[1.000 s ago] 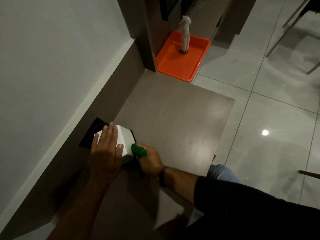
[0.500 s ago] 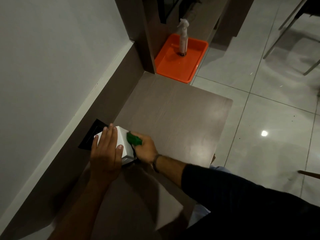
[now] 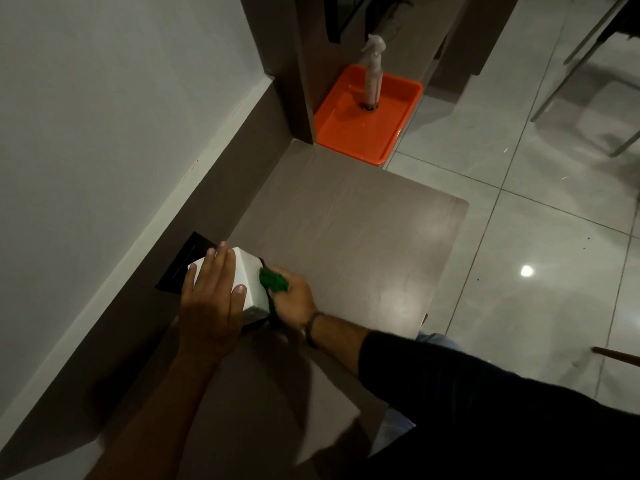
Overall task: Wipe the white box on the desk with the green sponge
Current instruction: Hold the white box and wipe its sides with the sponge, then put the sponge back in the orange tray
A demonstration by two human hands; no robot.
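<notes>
A small white box [image 3: 250, 278] stands on the brown desk [image 3: 363, 244] close to the wall. My left hand [image 3: 211, 299] lies flat on top of the box, fingers spread, holding it down. My right hand [image 3: 294, 299] grips a green sponge [image 3: 273, 280] and presses it against the box's right side face. Most of the box's top is hidden under my left hand.
A black wall plate [image 3: 183, 265] sits behind the box. An orange tray [image 3: 367, 119] with a spray bottle [image 3: 373, 74] stands on the floor past the desk's far end. Tiled floor lies right of the desk edge, with chair legs [image 3: 571, 71] at the top right.
My right hand with the sponge slid from the box's lower right corner up along its right side. My left hand stayed on top of the box.
</notes>
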